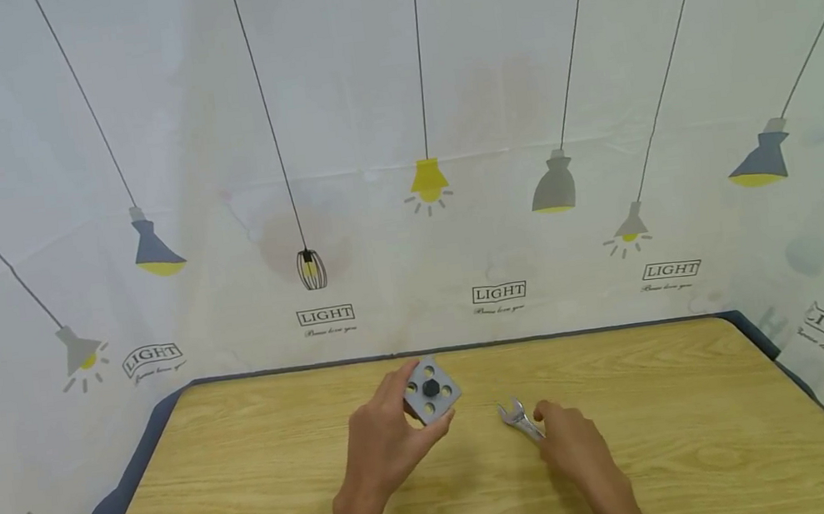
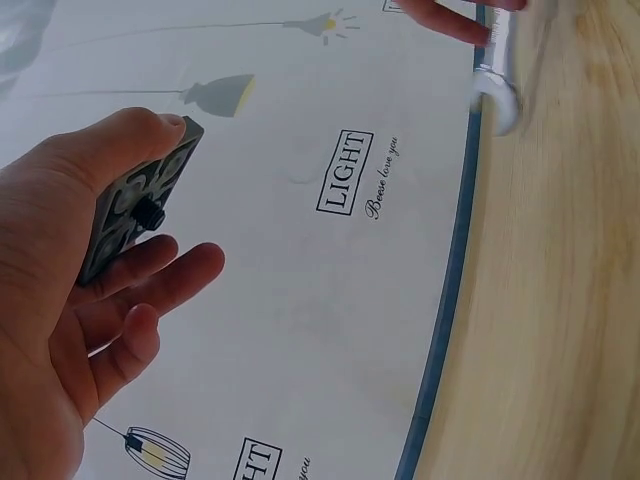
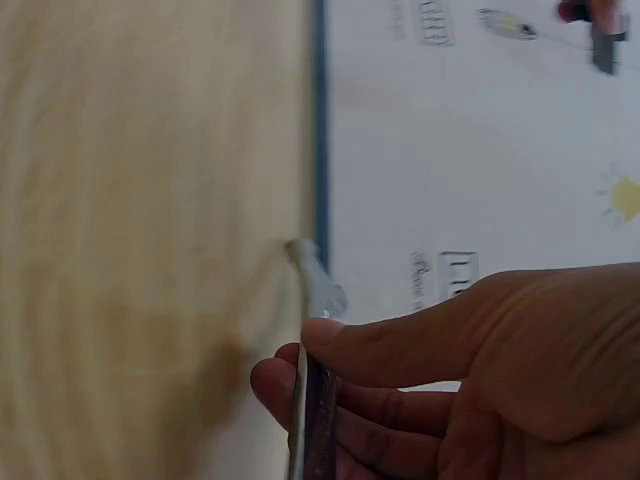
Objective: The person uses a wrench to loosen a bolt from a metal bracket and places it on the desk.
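My left hand (image 1: 389, 439) holds a small grey square block (image 1: 431, 390) above the wooden table (image 1: 293, 487), pinched between thumb and fingers. The block has several pale holes and a black bolt head (image 1: 431, 388) at its centre. In the left wrist view the block (image 2: 135, 205) shows edge-on with the other fingers (image 2: 150, 290) loosely spread below it. My right hand (image 1: 575, 445) grips the handle of a silver wrench (image 1: 517, 418), whose open jaw end points to the far left. The right wrist view shows the wrench (image 3: 312, 330) pinched between thumb and fingers.
A white cloth backdrop (image 1: 402, 166) printed with lamps and the word LIGHT hangs behind and to both sides of the table. The table's dark blue far edge (image 1: 467, 347) meets the cloth.
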### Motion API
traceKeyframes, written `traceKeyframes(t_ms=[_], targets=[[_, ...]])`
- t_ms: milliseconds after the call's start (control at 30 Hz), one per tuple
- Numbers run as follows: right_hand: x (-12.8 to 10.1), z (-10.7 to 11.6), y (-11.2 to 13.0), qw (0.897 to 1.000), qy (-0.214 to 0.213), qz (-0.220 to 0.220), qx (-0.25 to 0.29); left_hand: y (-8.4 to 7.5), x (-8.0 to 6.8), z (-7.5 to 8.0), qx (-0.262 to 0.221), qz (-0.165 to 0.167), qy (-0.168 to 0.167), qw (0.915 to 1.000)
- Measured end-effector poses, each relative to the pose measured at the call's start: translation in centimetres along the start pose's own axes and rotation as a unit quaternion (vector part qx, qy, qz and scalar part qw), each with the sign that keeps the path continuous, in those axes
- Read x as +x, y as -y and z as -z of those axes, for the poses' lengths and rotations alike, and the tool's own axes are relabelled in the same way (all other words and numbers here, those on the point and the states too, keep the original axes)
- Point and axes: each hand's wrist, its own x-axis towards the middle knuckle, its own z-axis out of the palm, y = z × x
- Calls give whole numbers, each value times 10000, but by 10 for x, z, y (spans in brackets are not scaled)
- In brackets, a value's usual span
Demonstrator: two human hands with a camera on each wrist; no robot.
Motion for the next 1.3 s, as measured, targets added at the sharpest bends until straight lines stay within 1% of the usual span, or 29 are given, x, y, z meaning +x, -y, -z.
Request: traceKeyframes(t_ms=[100, 200, 267, 400, 500, 600, 700, 767, 900, 967, 1033, 1133, 1300], targets=[[4, -8, -9, 9999, -47, -72, 79, -1, -1, -1, 19, -15, 132, 9999], [8, -10, -12, 9996, -287, -70, -11, -1, -2, -2, 2, -26, 217, 9998], [8, -9, -10, 9990, -453, -22, -19, -2, -2, -2, -24, -14, 260, 9997], [7, -3, 1, 9954, -934, 193, 66, -3, -3, -3, -30, -51, 289, 9996], [6, 4, 12, 9899, -1334, 437, 220, -4, -2, -3, 1, -123, 307, 9995], [2, 10, 22, 9815, -1717, 727, 434, -5, -2, -4, -3, -174, 354, 9992], [-3, 15, 33, 9726, -1955, 1025, 727, -7, -2, -5, -25, -251, 390, 9989], [-6, 17, 40, 9703, -1939, 1167, 851, -8, -2, -6, -35, -304, 400, 9987], [-11, 19, 49, 9732, -1654, 1260, 981, -9, -2, -6, -57, -387, 419, 9984], [-13, 18, 52, 9725, -1566, 1333, 1091, -9, -2, -7, -65, -391, 432, 9983], [-15, 18, 55, 9684, -1578, 1474, 1251, -9, -2, -7, -63, -392, 436, 9983], [-17, 17, 59, 9586, -1695, 1763, 1457, -9, -3, -7, -45, -393, 423, 9983], [-20, 17, 65, 9443, -1940, 2176, 1525, -10, -3, -8, -101, -463, 386, 9981]])
